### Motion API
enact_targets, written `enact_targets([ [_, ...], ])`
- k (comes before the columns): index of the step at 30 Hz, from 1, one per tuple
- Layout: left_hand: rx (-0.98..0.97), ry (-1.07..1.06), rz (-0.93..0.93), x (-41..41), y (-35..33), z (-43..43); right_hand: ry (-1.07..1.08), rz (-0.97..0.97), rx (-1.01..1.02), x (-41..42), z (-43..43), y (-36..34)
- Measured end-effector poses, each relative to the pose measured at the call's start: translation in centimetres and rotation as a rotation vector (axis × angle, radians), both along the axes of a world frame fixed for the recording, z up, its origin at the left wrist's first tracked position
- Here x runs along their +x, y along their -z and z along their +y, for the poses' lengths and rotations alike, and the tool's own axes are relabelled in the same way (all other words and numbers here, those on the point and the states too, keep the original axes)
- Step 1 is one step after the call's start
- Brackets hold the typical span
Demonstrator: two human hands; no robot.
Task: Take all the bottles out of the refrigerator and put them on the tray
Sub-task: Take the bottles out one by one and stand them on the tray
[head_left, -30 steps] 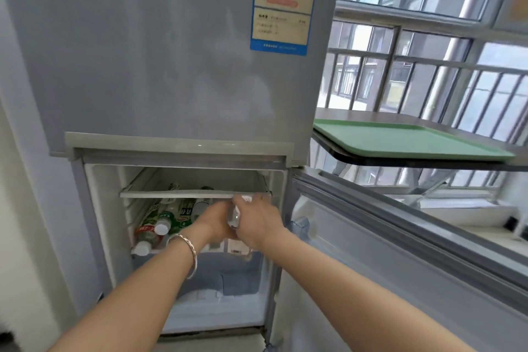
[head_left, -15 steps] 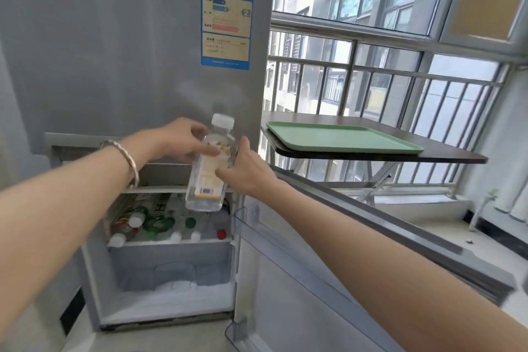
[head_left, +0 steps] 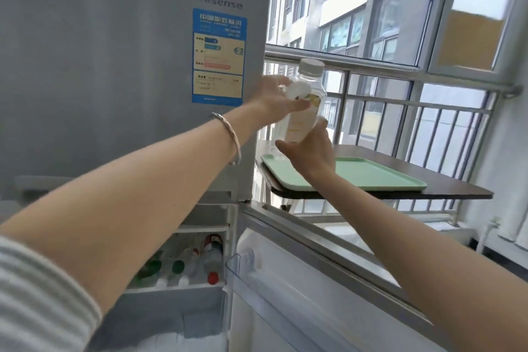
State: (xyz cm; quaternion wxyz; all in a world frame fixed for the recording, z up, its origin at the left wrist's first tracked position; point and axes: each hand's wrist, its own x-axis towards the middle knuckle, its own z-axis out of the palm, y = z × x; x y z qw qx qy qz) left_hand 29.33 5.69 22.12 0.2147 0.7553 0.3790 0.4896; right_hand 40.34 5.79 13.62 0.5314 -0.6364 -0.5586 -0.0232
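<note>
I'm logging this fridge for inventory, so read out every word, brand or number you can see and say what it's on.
"Hisense": on the refrigerator's upper door.
"2": in a green badge on the blue energy label.
Rest of that label, including its Chinese heading: too blurred to read.
Label of the held bottle: too blurred.
Bottles inside: labels unreadable.

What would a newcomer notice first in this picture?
A clear white-capped bottle held mid-frame, left hand near its top, right hand at its base. Just behind, a green tray on a dark table; lower left, more bottles in the open refrigerator.
</note>
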Motion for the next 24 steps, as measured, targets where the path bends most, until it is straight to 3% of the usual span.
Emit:
enact_targets([
  [4, -0.149, 0.031, -0.125, 2.8, 1.8, 3.9, 0.094, -0.02, -0.1, 2.0, 4.1, -0.1],
  [9, -0.467, 0.076, -0.112, 5.1, 6.7, 8.9, 0.095, -0.116, -0.282, 2.3, 9.7, 1.7],
  [20, -0.489, 0.057, -0.158, 6.6, 9.7, 12.9, -0.011, -0.237, -0.488, 2.8, 12.0, 0.2],
  [24, -0.487, 0.071, -0.127, 5.7, 10.3, 11.9, 0.022, -0.083, -0.502, 1.8, 11.2, 0.4],
])
